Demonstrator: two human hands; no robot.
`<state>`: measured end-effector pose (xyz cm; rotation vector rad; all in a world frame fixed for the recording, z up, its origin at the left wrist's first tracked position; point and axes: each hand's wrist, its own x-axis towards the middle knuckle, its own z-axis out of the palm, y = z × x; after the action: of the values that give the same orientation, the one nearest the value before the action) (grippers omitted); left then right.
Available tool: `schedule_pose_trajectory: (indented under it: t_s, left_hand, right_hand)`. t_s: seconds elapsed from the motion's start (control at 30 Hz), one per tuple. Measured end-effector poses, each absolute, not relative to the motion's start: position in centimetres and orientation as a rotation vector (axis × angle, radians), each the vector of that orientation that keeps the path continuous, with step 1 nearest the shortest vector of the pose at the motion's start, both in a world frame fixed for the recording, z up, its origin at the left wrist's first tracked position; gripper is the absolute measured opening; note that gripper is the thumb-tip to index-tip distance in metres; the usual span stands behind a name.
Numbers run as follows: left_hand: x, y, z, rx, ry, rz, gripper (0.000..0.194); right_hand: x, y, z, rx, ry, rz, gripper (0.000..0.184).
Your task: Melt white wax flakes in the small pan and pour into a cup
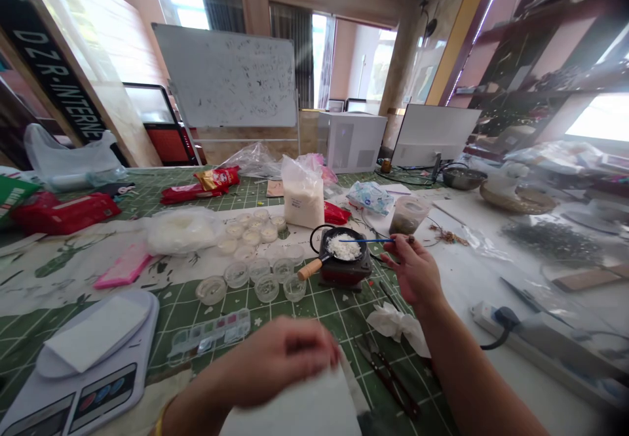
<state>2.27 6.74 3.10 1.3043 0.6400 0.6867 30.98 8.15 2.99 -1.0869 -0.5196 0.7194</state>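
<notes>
My right hand (415, 272) pinches a thin blue stick (368, 240). Its far tip reaches into white flakes (343, 247) in a small black pan (363, 250) with a wooden handle (309, 269). The pan rests on a dark red burner (346, 273). My left hand (295, 351), blurred by motion, hovers above a white sheet (304, 403) near the front edge; its fingers look curled but smeared. Left of the pan stand several clear round cups (266, 288), with several pale-filled cups (251, 236) behind them.
A bag of white granules (303, 200) stands behind the pan. Scissors (388, 374) and crumpled tissue (398, 324) lie near my right forearm. A scale (142, 351) sits left, beside a pill-box-like case (211, 331). A power strip (540, 344) lies right.
</notes>
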Motion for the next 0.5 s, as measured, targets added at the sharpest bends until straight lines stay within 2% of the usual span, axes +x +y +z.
schedule_pose_trajectory:
  t_s: [0.03,0.1,0.2,0.27,0.5]
  left_hand:
    - [3.4,8.0,2.8,1.259,0.774,0.593,0.016]
    - [6.0,10.0,1.9,0.962,0.921,0.739,0.032]
    - [9.6,11.5,-0.2,0.871,0.864,0.914,0.055]
    - [11.4,11.8,-1.5,0.839,0.824,1.009,0.063]
    - [13.3,11.9,-3.0,0.784,0.755,1.139,0.063]
  right_hand:
    - [31.0,8.2,2.5,-1.077,-0.493,0.761,0.034]
    - [31.0,8.1,1.7,-1.029,-0.434,0.839,0.035]
    - [30.8,8.2,1.0,-0.945,-0.371,0.901,0.032]
    - [30.6,8.6,0.8,-0.898,-0.344,0.922,0.029]
    - [29.7,9.0,0.6,-0.796,-0.314,0.962,0.027]
